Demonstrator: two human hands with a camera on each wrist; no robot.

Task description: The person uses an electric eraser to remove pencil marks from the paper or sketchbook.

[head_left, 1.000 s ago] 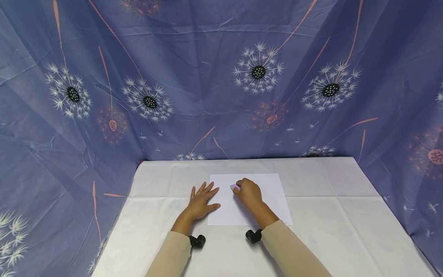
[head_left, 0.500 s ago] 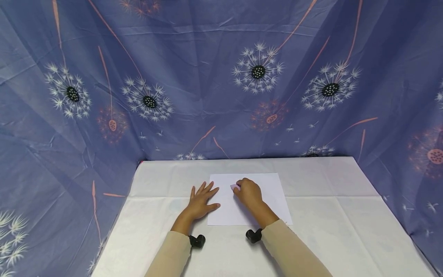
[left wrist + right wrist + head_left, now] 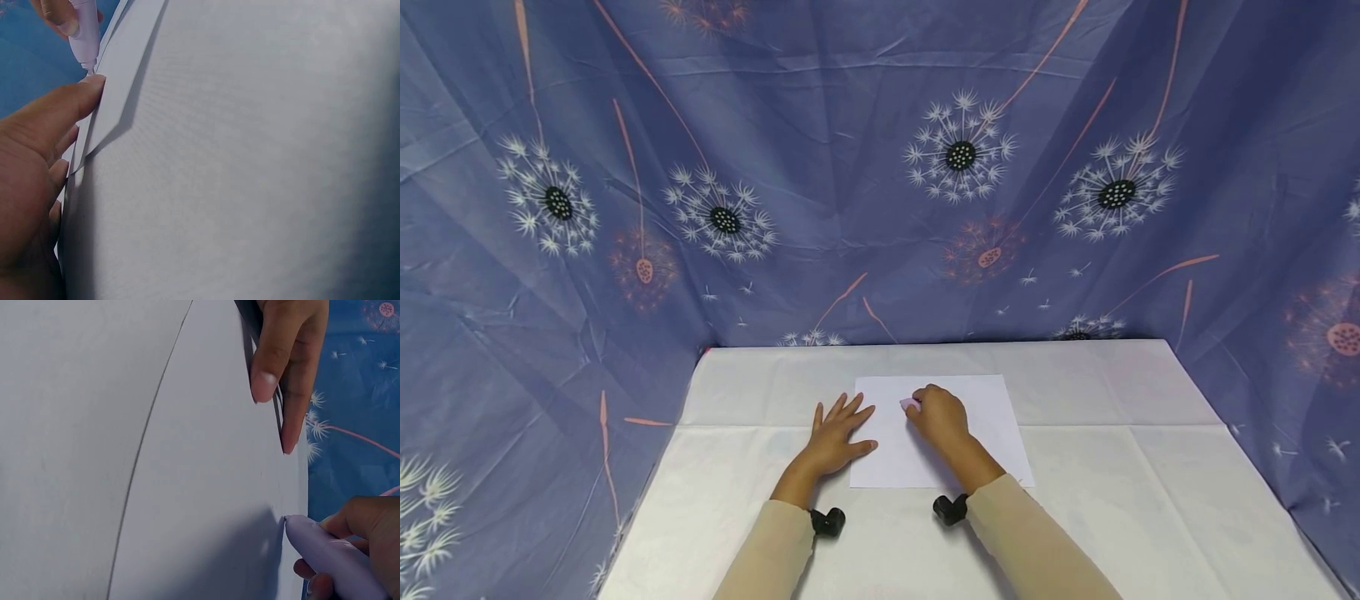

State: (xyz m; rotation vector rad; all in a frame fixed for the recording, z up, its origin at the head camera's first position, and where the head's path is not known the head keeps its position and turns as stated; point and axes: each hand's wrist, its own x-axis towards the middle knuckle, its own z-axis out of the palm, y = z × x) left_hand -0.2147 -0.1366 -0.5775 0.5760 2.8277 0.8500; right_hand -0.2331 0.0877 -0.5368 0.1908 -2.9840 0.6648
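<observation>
A sheet of white paper (image 3: pixel 988 404) lies on the white cloth. My left hand (image 3: pixel 835 437) rests palm down across its left edge, fingers spread and straight. Near the upper middle of the sheet, my right hand (image 3: pixel 943 417) grips a thick lilac pen-shaped tube (image 3: pixel 910 405). In the right wrist view the tapered body of the tube (image 3: pixel 334 556) slants down to a small tip that meets the paper. From the left wrist, the tube's narrow nozzle (image 3: pixel 89 64) shows beyond the left thumb (image 3: pixel 78 97). No clear mark on the sheet can be made out.
White cloth (image 3: pixel 1112 458) with fold creases covers the tabletop. Blue fabric with a dandelion print (image 3: pixel 842 183) hangs behind and at the sides. A black camera mount (image 3: pixel 829 522) sits at the left wrist, another black mount (image 3: pixel 950 510) at the right.
</observation>
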